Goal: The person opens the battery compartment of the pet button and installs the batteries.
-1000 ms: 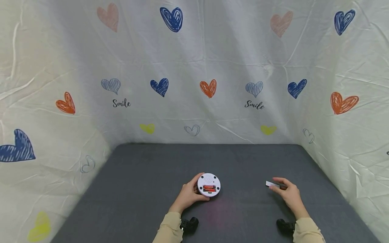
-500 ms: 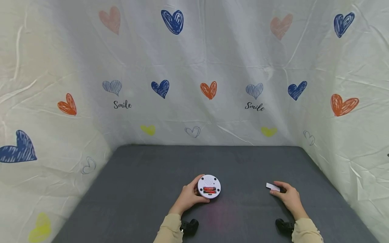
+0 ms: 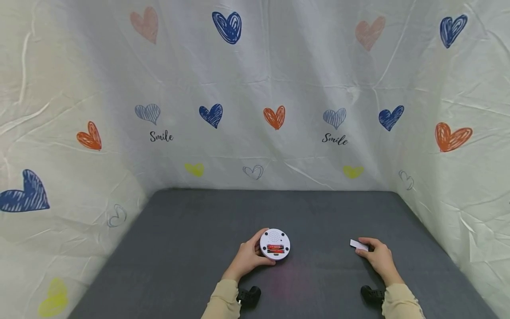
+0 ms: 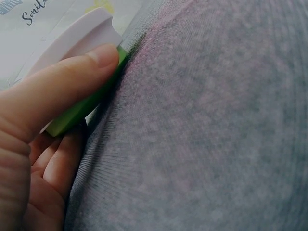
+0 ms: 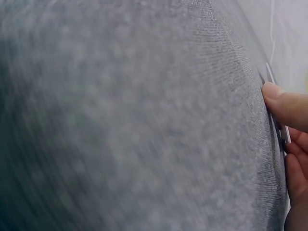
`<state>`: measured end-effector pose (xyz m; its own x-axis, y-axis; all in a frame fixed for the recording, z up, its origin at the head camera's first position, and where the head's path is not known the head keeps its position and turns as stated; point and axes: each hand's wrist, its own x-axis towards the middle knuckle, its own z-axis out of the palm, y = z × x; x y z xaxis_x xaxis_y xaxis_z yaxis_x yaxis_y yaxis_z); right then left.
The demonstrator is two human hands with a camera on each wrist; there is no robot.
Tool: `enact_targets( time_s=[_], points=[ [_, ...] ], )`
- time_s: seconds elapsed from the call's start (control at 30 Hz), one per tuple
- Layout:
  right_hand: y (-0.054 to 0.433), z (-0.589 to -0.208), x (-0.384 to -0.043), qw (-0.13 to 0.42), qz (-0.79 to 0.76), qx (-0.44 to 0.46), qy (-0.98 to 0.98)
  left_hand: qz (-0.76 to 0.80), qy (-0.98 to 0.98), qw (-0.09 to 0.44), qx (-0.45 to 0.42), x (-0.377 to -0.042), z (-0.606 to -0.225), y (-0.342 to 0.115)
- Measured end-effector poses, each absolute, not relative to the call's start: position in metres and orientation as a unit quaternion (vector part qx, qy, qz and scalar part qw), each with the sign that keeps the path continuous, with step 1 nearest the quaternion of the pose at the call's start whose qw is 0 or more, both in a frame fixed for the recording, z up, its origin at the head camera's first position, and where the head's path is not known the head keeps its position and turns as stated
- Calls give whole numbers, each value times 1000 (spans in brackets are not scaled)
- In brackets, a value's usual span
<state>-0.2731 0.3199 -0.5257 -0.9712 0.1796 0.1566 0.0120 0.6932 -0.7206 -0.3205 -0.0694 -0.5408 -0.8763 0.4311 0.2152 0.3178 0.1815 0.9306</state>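
A round white device (image 3: 275, 236), underside up, shows speaker holes, small dark feet and two red batteries (image 3: 275, 249) in its uncovered compartment. My left hand (image 3: 247, 259) grips its left edge between thumb and fingers. In the left wrist view, the device's white rim (image 4: 82, 36) has a green part (image 4: 72, 115) beneath it, and the thumb lies across it. Over to the right, my right hand (image 3: 379, 259) pinches a small flat white battery cover (image 3: 357, 244) between thumb and fingers. The right wrist view catches this cover (image 5: 287, 134) edge-on, partly hidden by the thumb.
A dark grey cloth (image 3: 199, 221) covers the table under both hands. A white curtain (image 3: 303, 53) printed with hearts encloses the back and sides. Black wrist-worn mounts (image 3: 250, 297) sit at both sleeves.
My right hand has tilted the battery cover, so its flat white face shows more fully than a second ago. The left hand and the round device hold nearly still.
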Motion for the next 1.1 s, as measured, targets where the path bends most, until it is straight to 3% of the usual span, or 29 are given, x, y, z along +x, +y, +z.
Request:
enact_targets(
  time_s=[0.33, 0.63, 0.87, 1.1],
  points=[
    [301, -519, -275, 109, 409, -42, -905, 589, 767, 41, 250, -320, -541, -72],
    [228, -508, -284, 127, 474, 49, -870, 588, 770, 45, 243, -320, -540, -72],
    [175, -500, -289, 96, 518, 147, -837, 594, 763, 44, 250, -320, -542, -70],
    [154, -497, -290, 62, 552, 197, -808, 587, 770, 43, 246, -319, -540, -69]
  ],
)
